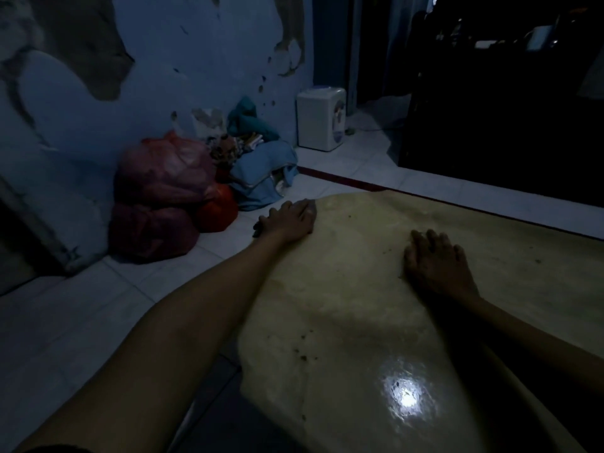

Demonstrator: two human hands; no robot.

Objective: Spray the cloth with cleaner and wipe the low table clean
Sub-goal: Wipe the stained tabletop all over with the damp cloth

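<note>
At the far left, red plastic sacks (157, 197) and a heap of blue fabric (264, 171) are seen on the tiled floor against the peeling wall. Beside them, the left hand (287, 220) is laid over the far left corner of the pale yellowish low table (327, 315), fingers curled over its edge; whether the edge is truly gripped cannot be told. Further right, the right hand (438, 266) is pressed flat on the tabletop, fingers spread, nothing held. No cloth or cleaner is visible. In such dim light, specks could be missed, and the table could be shifted if leaned on hard. The top is seen as dull and mottled, with dark specks and a bright glare spot near the front.
</note>
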